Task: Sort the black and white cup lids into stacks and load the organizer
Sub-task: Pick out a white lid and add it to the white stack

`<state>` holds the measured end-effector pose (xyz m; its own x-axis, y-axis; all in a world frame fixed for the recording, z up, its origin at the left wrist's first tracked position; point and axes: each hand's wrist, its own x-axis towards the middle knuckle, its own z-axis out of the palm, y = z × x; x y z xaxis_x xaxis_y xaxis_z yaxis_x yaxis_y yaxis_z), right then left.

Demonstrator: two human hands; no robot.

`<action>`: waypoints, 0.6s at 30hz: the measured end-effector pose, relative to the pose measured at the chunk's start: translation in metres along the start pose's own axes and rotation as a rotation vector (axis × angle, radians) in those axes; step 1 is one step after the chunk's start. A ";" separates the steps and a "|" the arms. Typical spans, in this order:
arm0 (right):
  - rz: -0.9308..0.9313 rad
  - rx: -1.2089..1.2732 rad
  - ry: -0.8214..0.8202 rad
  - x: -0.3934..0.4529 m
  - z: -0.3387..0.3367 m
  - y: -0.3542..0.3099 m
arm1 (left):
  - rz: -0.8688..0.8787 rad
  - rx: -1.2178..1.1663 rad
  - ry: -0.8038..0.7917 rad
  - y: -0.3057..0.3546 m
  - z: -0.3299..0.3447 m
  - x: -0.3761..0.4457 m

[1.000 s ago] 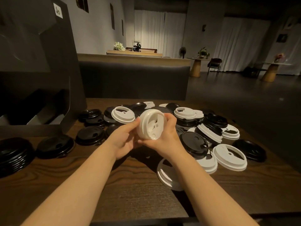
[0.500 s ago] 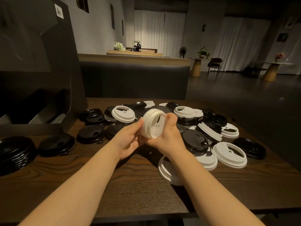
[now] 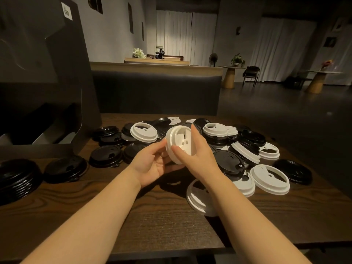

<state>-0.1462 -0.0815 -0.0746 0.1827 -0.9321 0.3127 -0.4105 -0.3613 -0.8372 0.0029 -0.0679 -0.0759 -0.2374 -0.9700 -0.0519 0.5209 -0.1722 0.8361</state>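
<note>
- While both forearms reach out over the table (image 3: 118, 212), my right hand (image 3: 198, 155) pinches the white lid (image 3: 178, 143), thumb near, fingers over the top.
- My left hand (image 3: 152, 164) cups its near rim, palm up.

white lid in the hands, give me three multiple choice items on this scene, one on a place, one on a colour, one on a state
1. Where is the tall stack of black lids?
A. at the table's far left edge
B. on the far right corner
C. inside the organizer

2. What colour is the lid held up in the hands?
A. black
B. white
C. brown

3. How is the held lid gripped?
A. lying flat under one palm
B. by the left hand alone
C. tilted on edge, both hands on it

Answers:
1 A, the stack sits at the left edge in front of the dark organizer.
2 B, it is white.
3 C, the left hand and right hand both pinch its rim above the table.
</note>
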 end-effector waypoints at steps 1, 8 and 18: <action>-0.012 0.022 -0.003 -0.001 -0.002 0.000 | 0.005 0.001 -0.006 0.000 0.001 0.000; -0.022 0.061 -0.023 0.000 0.002 0.001 | 0.050 0.039 -0.003 -0.001 0.003 -0.001; -0.101 0.064 0.079 -0.001 -0.001 -0.001 | 0.065 -0.025 -0.018 -0.001 0.006 -0.001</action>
<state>-0.1471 -0.0803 -0.0736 0.1479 -0.8911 0.4290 -0.3352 -0.4532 -0.8260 -0.0025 -0.0659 -0.0734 -0.2172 -0.9761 0.0118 0.5560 -0.1138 0.8233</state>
